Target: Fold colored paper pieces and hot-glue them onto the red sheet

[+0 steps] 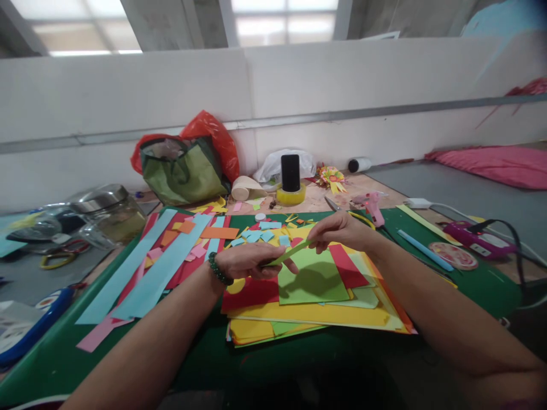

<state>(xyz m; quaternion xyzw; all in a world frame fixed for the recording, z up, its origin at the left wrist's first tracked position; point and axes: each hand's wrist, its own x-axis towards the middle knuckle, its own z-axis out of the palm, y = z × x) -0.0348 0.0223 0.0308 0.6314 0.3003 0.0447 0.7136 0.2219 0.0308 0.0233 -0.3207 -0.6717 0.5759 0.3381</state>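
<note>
A narrow light green paper strip (289,253) is stretched between my two hands above the paper stack. My left hand (250,261), with a dark green bead bracelet (219,270) at the wrist, is closed on the strip's near-left end. A small dark bit shows at its fingers; I cannot make out what it is. My right hand (339,230) pinches the strip's other end between thumb and fingers. Under both hands lie a light green sheet (314,287), red paper (256,291) and larger yellow sheets (311,314).
Blue paper strips (160,279) and small blue pieces (252,234) lie left and behind. Scissors (332,204), a pink glue gun (373,208) and a purple power strip (478,239) are at right. A phone (290,172) stands on yellow tape (291,195); a glass jar (111,213) is at left.
</note>
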